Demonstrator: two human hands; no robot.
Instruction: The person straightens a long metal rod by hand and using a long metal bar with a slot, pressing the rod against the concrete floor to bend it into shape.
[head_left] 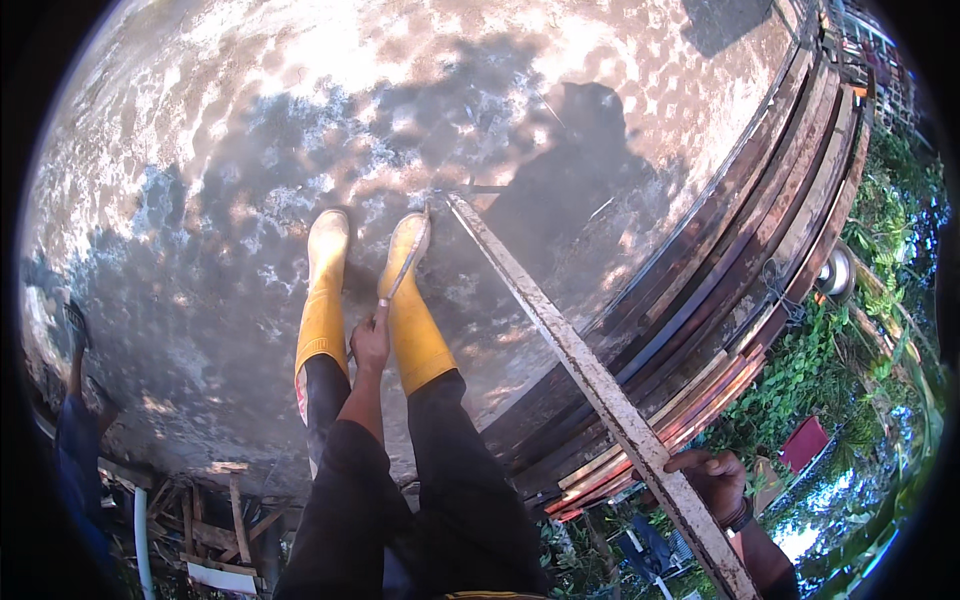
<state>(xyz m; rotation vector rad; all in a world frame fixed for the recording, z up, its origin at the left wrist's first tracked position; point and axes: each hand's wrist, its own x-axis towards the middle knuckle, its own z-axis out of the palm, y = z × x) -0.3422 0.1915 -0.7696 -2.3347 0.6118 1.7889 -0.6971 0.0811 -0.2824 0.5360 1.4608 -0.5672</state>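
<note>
My left hand [370,343] is closed around the pale handle of a thin, long-bladed hand tool [404,270], whose exact kind I cannot make out. Its blade slants up across my right yellow boot [418,330], close to the toe. At the lower right, my right hand [712,482] grips a long straight bar [570,350], pale and stained with brown spots. The thumb lies along its upper side; the other fingers are partly hidden. From my hand the bar runs forward to the ground just right of the boot toe. A short, thin flat piece [482,189] lies at its far end.
Rough grey concrete [230,330] spreads out ahead, patched with sun and shadow. A stack of long planks and beams [740,230] curves along the right, with green plants beyond. Another person [80,440] is at the far left edge. Scrap wood [215,525] lies at the lower left.
</note>
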